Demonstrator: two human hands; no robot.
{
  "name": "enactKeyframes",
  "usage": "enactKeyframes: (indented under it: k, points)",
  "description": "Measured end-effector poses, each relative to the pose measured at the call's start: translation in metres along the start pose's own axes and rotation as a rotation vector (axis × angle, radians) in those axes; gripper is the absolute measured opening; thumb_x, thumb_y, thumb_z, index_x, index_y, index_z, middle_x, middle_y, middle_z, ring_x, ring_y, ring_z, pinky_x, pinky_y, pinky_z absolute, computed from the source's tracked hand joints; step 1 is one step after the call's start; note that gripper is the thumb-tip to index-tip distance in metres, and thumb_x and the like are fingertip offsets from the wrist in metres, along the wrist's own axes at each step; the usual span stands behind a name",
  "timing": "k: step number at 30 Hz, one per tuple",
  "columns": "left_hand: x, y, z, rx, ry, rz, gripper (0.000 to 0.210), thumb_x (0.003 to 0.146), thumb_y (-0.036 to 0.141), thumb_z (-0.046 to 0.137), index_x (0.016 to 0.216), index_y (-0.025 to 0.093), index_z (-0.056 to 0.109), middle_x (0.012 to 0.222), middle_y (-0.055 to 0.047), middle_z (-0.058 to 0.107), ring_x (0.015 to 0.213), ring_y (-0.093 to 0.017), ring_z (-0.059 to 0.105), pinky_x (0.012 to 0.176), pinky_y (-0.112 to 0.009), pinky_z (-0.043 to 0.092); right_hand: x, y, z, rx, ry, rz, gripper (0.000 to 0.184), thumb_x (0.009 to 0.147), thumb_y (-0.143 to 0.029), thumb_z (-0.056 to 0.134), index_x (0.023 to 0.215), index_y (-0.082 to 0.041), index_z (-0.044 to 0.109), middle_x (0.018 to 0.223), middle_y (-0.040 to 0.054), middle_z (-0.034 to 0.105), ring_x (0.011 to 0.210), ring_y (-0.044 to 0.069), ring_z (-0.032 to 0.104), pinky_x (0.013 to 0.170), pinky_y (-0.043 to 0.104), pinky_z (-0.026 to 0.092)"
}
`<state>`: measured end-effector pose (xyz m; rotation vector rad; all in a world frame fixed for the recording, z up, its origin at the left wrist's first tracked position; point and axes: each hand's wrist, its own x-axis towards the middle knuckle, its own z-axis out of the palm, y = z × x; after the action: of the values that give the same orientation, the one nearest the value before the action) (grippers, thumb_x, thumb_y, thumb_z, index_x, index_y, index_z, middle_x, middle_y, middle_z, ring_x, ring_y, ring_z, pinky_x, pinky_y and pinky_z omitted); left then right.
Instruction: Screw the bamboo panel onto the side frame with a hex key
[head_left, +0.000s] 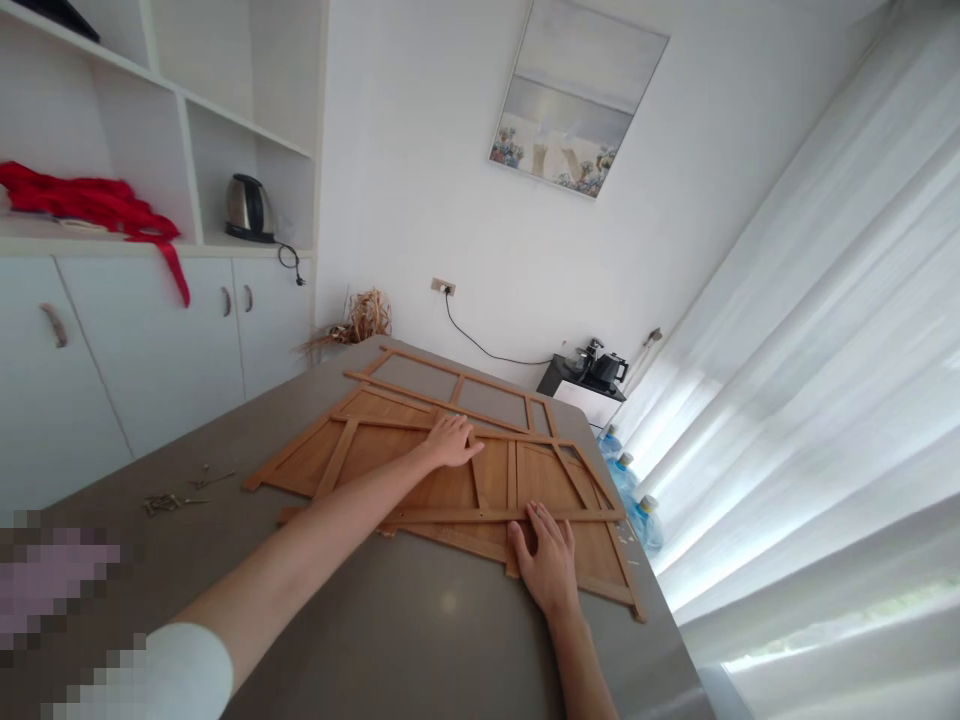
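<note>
Flat wooden frames and panels lie overlapped on the grey table. My left hand point(450, 442) reaches across to the far rail of the upper wooden frame point(495, 516), its fingers bent over the wood and its thumb pointing right. Part of its grip is hidden behind the back of the hand. At the near rail of the same frame rests my right hand point(547, 562), fingers spread on the wood and thumb apart. Beneath lies a brown wooden panel point(450, 537) with slats. Farther back is an open wooden frame point(493, 392).
Several small screws or bolts point(166, 503) lie on the grey table point(420, 640) at the left. Blue-capped water bottles point(646, 525) stand beyond its right edge. Dried stalks point(367, 315) rise behind the far corner. White cabinets point(150, 330) line the left wall.
</note>
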<state>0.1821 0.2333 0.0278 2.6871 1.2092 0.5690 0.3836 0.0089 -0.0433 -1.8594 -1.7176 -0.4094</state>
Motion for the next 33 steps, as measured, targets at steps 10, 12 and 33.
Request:
enactKeyframes:
  k: [10,12,33]
  points:
    - [0.136,0.051,0.071,-0.014,-0.133,-0.003,0.038,0.101,0.039,0.066,0.133,0.018,0.061,0.135,-0.011,0.063,0.115,-0.026,0.066,0.096,-0.048,0.058,-0.005,0.003,-0.010,0.060,-0.102,0.000,0.080,0.082,-0.079,0.068,0.138,-0.022,0.065,0.135,0.0103,0.071,0.121,0.033,0.065,0.112,0.053,0.045]
    - [0.144,0.067,0.086,-0.004,-0.149,-0.011,0.038,0.101,0.039,0.065,0.133,0.018,0.062,0.134,-0.011,0.063,0.114,-0.026,0.066,0.096,-0.048,0.058,-0.006,0.003,-0.011,0.080,-0.130,-0.016,0.094,0.072,-0.081,0.076,0.143,-0.022,0.062,0.138,0.0096,0.069,0.121,0.034,0.065,0.107,0.049,0.049]
    - [0.103,0.109,0.098,-0.128,-0.076,0.174,0.039,0.102,0.039,0.065,0.135,0.019,0.061,0.139,-0.012,0.061,0.119,-0.027,0.064,0.100,-0.050,0.056,-0.004,-0.001,-0.017,0.086,-0.244,-0.020,0.097,0.074,-0.085,0.070,0.147,-0.022,0.058,0.146,0.0120,0.064,0.128,0.037,0.058,0.108,0.052,0.043]
